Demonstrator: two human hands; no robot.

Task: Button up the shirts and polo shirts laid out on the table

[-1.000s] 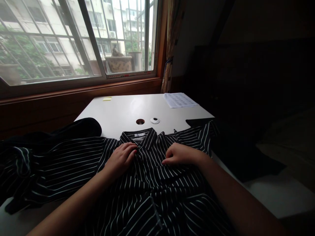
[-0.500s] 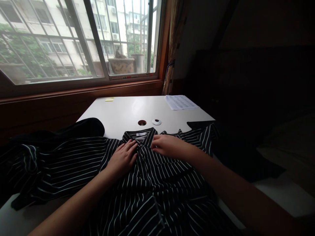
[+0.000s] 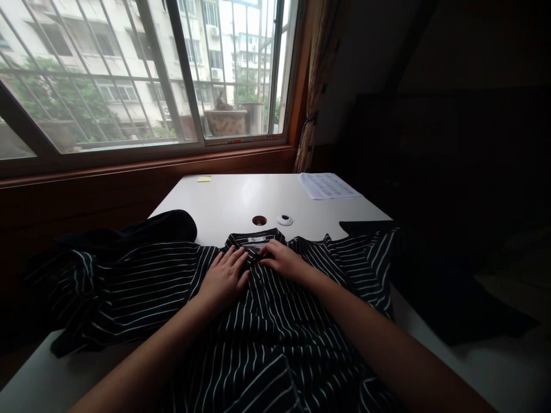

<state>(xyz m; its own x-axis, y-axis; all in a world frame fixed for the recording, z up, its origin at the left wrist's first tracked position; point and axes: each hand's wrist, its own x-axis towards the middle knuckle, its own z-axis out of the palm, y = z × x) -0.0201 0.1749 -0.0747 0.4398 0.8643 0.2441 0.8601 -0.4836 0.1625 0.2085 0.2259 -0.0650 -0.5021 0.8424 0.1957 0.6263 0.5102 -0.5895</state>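
A black shirt with white stripes [image 3: 275, 321] lies front up, its sleeves spread to both sides and its body wrinkled. Its collar [image 3: 279, 235] points away from me, and a pale label [image 3: 257, 240] shows inside the neck. My left hand [image 3: 226, 278] rests flat on the fabric at the left of the collar, fingers stretched out. At the right side of the collar, my right hand [image 3: 284, 261] has its fingers bent and pressed together on the collar's edge. The exact fold between those fingertips is hidden.
The shirt is on a white table [image 3: 215, 201]. Beyond the collar are a round cable hole [image 3: 259, 220] and a white ring cover [image 3: 284, 220]. Printed papers [image 3: 329, 186] and a yellow note [image 3: 204, 179] lie at the far edge. Dark cloth [image 3: 172, 225] lies behind the left sleeve.
My right hand has come down and inward onto the collar, from hovering at its right side. My left hand stays flat on the shirt. The whole view has shifted slightly.
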